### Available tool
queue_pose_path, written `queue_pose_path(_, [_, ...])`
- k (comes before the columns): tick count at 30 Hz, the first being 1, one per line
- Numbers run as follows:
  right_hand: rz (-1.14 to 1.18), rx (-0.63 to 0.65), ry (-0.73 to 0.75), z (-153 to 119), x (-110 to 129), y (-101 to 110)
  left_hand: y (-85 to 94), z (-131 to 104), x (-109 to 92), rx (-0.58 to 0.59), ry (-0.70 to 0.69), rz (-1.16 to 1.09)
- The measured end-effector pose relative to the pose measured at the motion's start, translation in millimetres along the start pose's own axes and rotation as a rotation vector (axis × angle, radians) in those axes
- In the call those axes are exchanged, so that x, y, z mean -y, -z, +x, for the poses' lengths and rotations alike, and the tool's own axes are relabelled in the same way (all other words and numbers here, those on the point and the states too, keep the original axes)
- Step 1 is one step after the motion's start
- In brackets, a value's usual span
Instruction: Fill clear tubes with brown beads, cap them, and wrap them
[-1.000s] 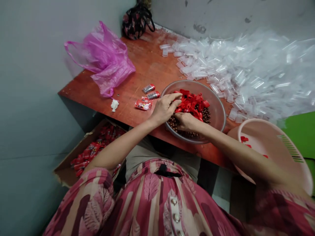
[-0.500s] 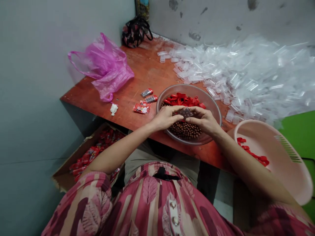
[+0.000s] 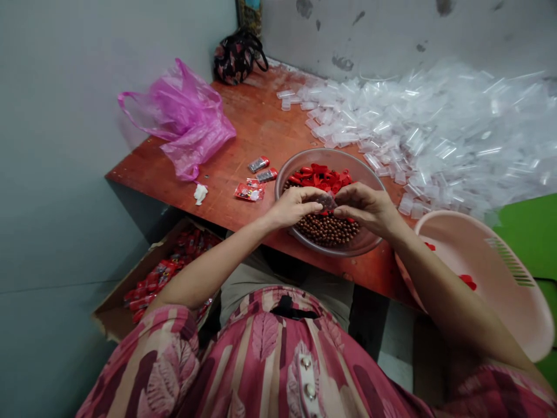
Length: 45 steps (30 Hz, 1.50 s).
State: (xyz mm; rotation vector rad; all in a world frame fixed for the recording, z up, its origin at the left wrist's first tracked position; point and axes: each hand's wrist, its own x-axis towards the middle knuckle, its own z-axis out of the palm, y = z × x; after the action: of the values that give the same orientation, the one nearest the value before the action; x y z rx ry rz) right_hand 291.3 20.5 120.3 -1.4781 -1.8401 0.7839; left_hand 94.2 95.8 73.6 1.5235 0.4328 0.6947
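My left hand point(image 3: 296, 207) pinches a small clear plastic container point(image 3: 326, 202) with dark brown balls inside, held over a grey bowl point(image 3: 285, 165). At the container's right end, the fingertips of my right hand point(image 3: 365, 209) close around it; my fingers partly hide that end. Below my hands, many small brown balls point(image 3: 326, 232) fill the near side of the bowl. A heap of red plastic caps point(image 3: 319, 173) lies in its far side. Just left of the bowl are two filled containers with red caps point(image 3: 266, 175) and a red printed packet point(image 3: 250, 190).
Clear empty containers point(image 3: 418, 128) are piled at the back right. A pink basket point(image 3: 500, 255) with a few red pieces stands at right, beside a green surface point(image 3: 526, 232). Left are a pink plastic bag point(image 3: 187, 116), white scrap point(image 3: 201, 194), dark pouch point(image 3: 239, 57) and box of red packets point(image 3: 163, 276).
My right hand has shifted slightly right and its fingers have drawn back toward the container's end. My left hand stays nearly in place with the container.
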Motion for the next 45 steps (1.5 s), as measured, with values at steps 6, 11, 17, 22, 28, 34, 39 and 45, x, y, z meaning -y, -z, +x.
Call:
queue_pose_path(6, [-0.002,0.234,-0.104,4.2,6.7,15.0,-1.8,-2.5,1.7,-0.121,-0.035,-0.025])
queue_pose_path(11, [-0.294,0.32,-0.118,15.4,-5.7,7.5,-1.0,-2.9,4.2,-0.338,-0.013,-0.335])
queue_pose_path(17, [-0.803,0.367,0.016,40.1,-16.6,-36.4,-3.4,-4.1,3.8,-0.329,-0.042,-0.354])
queue_pose_path(22, [-0.937,0.474,-0.004,43.5,-12.2,-50.5,-3.0,-4.1,3.2,-0.315,0.008,-0.372])
queue_pose_path(28, [-0.758,0.405,-0.061,35.4,-24.4,-38.5,-3.6,-4.1,-0.2,-0.27,0.052,-0.438])
queue_pose_path(34, [-0.031,-0.138,0.009,23.3,-14.7,-1.7,-6.5,-5.2,0.7,-0.242,-0.028,-0.132])
queue_pose_path(39, [-0.294,-0.137,0.164,11.9,19.9,6.5,-10.2,-7.4,0.7,-0.215,-0.078,0.144])
queue_pose_path(45, [-0.558,-0.053,0.256,7.4,27.6,-0.7,-13.7,-12.7,-0.7,-0.239,-0.128,0.245])
